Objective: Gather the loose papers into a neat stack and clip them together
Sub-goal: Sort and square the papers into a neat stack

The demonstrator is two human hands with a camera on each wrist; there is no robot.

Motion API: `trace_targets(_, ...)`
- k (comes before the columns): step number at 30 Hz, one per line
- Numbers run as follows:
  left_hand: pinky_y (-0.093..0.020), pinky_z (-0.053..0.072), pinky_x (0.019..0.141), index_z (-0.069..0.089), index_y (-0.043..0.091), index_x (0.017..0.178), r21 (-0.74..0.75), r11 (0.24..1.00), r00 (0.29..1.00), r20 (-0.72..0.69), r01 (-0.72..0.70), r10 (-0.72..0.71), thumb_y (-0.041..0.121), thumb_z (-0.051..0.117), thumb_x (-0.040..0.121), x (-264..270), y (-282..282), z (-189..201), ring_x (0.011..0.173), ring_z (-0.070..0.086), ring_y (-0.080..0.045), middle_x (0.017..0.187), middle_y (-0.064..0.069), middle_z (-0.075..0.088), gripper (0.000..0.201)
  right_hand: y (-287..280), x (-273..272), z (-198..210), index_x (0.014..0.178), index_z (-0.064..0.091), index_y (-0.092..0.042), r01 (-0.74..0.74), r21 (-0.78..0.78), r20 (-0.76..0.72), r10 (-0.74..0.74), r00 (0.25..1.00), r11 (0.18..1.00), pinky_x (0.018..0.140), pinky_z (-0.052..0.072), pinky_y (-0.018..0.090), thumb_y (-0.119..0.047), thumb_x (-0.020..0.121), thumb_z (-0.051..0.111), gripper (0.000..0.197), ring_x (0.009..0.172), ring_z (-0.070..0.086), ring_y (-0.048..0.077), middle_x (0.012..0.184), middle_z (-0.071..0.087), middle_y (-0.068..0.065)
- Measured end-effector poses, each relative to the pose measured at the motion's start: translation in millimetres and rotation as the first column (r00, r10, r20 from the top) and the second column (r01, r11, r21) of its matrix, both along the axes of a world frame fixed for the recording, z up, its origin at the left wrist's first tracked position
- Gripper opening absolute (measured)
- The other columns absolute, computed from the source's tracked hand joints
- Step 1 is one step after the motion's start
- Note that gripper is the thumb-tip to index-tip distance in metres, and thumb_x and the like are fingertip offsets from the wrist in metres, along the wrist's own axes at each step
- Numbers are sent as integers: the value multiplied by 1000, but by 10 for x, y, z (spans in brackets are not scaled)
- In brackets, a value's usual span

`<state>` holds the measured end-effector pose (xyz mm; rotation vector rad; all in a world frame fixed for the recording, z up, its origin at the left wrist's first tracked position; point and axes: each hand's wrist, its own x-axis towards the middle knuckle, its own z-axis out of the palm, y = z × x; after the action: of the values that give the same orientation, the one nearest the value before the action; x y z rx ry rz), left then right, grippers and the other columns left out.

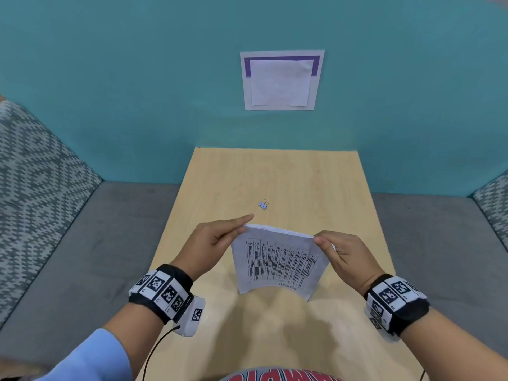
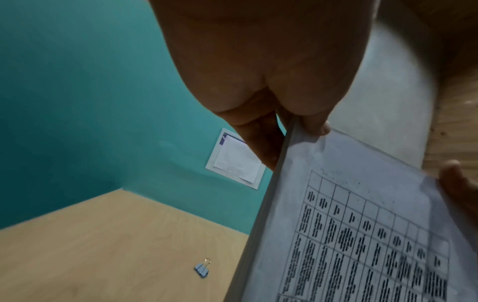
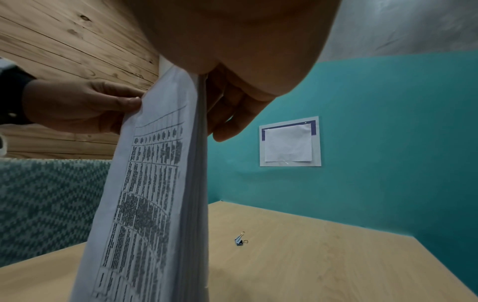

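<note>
A stack of printed papers (image 1: 277, 259) with a table of text stands on its lower edge on the wooden table (image 1: 316, 182), held upright. My left hand (image 1: 220, 239) pinches its upper left corner between thumb and fingers. My right hand (image 1: 343, 253) pinches the upper right corner. The left wrist view shows the stack (image 2: 349, 235) edge-on under my thumb. In the right wrist view the sheets (image 3: 155, 183) hang aligned from my fingers. A small blue binder clip (image 1: 263, 204) lies on the table just beyond the stack, untouched; the clip (image 2: 202, 269) (image 3: 240, 241) appears in both wrist views.
A teal wall (image 1: 137, 92) rises at the table's far edge, with a white and purple sheet (image 1: 281, 81) stuck on it. Grey cushioned seating (image 1: 82, 257) runs along both sides, with patterned backrests (image 1: 35, 171). A black cable (image 1: 154, 350) hangs from my left wrist.
</note>
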<state>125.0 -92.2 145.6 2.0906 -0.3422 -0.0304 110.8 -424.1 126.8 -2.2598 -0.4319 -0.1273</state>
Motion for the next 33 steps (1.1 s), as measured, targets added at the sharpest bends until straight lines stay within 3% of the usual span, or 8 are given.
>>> trace_targets(5,-34,60,104,85,26,109,-162,980,985,-143,-117,94,13,71,102,16,41,28,110,77,-4,110,15,85,20,-21,24,-19,78,63,-35,14,-20,26,-13,1000,1000,64,39,11,-77,98,23,61,74,58,3,77,62,-19)
trace_targets(16,-17,56,94,86,19,104,-136,987,993,-92,-87,75,10,69,103,55,40,47,102,76,2,104,15,85,20,-53,126,-10,77,67,-25,13,-4,-1,-13,1000,1000,67,47,27,-74,99,30,65,72,60,11,73,63,-10)
trace_targets(20,-23,58,96,86,15,106,-141,985,991,-100,-103,90,11,68,104,-3,56,-29,102,77,-5,106,9,86,19,36,16,-57,84,69,-40,7,186,-130,18,991,982,70,47,15,-62,93,55,28,79,66,3,87,72,-15)
trace_targets(23,-25,60,96,86,15,106,-170,976,988,-102,-134,118,10,68,104,-51,88,-75,100,77,-5,106,9,86,19,106,-94,-109,110,74,-33,122,432,-322,27,946,893,78,51,8,-72,69,79,57,92,70,-9,103,78,-26)
trace_targets(25,-27,60,96,86,15,106,-187,971,985,-114,-149,129,10,68,104,-70,105,-89,100,77,-5,106,9,85,19,148,-138,-155,123,72,-34,150,442,-422,58,905,884,84,51,6,-53,65,90,63,103,69,-12,115,76,-30)
trace_targets(27,-27,60,96,85,20,104,-193,968,983,-122,-158,136,10,69,103,-85,101,-89,100,77,-4,105,10,85,20,197,-168,-159,122,75,-33,151,417,-512,94,854,896,90,56,14,-38,70,92,55,111,72,-2,118,78,-21)
trace_targets(30,-25,59,88,81,23,103,-243,959,978,-177,-148,106,7,70,102,-98,78,-71,93,74,-5,100,10,83,19,257,-178,-141,103,81,-31,205,389,-570,60,820,898,96,61,46,-50,79,80,31,101,79,21,104,84,0)
trace_targets(33,-19,57,83,67,29,129,-259,963,928,-371,-72,-31,10,84,91,-133,51,-51,92,74,-6,101,4,79,46,296,-180,-124,97,81,-32,206,362,-557,33,830,909,95,60,53,-60,81,73,33,98,79,28,98,83,8)
